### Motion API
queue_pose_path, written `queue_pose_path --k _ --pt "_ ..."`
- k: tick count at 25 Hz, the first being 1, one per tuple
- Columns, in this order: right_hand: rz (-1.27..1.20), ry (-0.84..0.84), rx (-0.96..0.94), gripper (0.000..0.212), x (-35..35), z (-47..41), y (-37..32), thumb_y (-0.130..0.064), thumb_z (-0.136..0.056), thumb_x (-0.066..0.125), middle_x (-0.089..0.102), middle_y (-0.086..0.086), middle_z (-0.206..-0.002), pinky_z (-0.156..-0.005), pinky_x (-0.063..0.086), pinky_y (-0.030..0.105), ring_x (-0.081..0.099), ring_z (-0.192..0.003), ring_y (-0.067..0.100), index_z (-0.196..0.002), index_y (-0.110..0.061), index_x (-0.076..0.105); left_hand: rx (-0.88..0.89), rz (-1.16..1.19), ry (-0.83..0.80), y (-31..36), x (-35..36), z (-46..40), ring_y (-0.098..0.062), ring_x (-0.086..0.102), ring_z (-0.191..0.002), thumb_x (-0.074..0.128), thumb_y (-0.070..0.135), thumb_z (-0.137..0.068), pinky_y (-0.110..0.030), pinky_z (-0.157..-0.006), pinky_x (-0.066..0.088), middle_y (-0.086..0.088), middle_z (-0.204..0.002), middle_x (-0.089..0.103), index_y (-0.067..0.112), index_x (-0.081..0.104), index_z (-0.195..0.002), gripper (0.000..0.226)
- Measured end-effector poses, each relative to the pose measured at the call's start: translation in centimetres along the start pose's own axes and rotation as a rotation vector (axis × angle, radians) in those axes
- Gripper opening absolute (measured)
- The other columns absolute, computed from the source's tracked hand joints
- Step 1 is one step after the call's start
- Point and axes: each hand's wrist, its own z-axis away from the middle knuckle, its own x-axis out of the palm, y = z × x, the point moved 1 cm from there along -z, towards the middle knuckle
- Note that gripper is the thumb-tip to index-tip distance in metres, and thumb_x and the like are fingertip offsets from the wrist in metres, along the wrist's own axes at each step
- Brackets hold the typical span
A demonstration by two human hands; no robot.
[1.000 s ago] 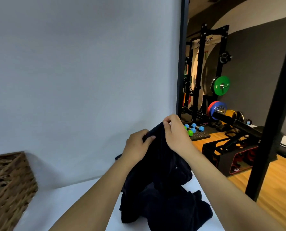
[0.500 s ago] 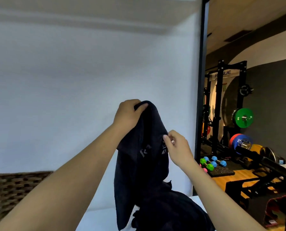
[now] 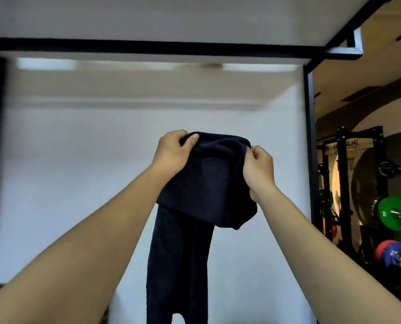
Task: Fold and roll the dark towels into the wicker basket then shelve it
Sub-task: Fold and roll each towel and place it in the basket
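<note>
Dark towel (image 3: 202, 183) hangs bunched, lengthwise; left hand (image 3: 171, 152) grips top edge, right hand (image 3: 259, 167) pinches corner.

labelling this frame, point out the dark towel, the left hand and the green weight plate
dark towel (image 3: 206, 183), head view, bunched upper part
left hand (image 3: 171, 152), head view, back of hand
green weight plate (image 3: 393, 213), head view, plate face

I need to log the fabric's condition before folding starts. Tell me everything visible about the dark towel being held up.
The dark towel looks navy-black, soft and terry-like. It is lifted in the air in front of a white wall, bunched along its top edge. The left hand grips one top corner, the right hand pinches the other. A shorter flap drapes in front; the rest hangs long, past the frame's bottom.
</note>
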Motion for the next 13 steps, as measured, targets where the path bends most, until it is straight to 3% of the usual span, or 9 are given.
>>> queue_pose_path --k 3,8,13 --pt "0.046 -0.038 0.044 0.032 0.9 0.8 0.0 -0.022 -0.096 0.045 0.029 -0.006 -0.06 -0.041 0.023 0.023 0.024 -0.053 0.013 -0.068 -0.021 0.031 -0.027 -0.015 -0.019 -0.9 -1.2 0.9 -0.014 0.056 -0.066 0.057 0.044 -0.099 -0.031 -0.064 0.047 0.002 -0.072 0.064 0.019 0.066 -0.078 0.034" --pt "0.19 -0.132 0.116 0.028 2.6 3.4 3.0 -0.023 -0.096 0.047 0.038 -0.003 -0.062 -0.051 0.03 0.029 0.033 -0.057 0.016 -0.071 -0.017 0.039 -0.108 -0.207 -0.125 -5.7 -1.7 3.0 -0.018 0.054 -0.065 0.055 0.043 -0.1 -0.032 -0.061 0.045 0.002 -0.069 0.06 0.017 0.062 -0.074 0.038" --pt "0.152 -0.192 0.15 0.026 3.7 7.7 4.2 -0.027 -0.096 0.052 0.046 0.003 -0.067 -0.056 0.035 0.031 0.04 -0.061 0.019 -0.074 -0.014 0.05 -0.075 -0.087 -0.133 -6.4 -4.8 4.5 -0.001 0.046 -0.053 0.056 0.036 -0.101 -0.014 -0.051 0.033 0.017 -0.054 0.05 0.026 0.055 -0.062 0.04"
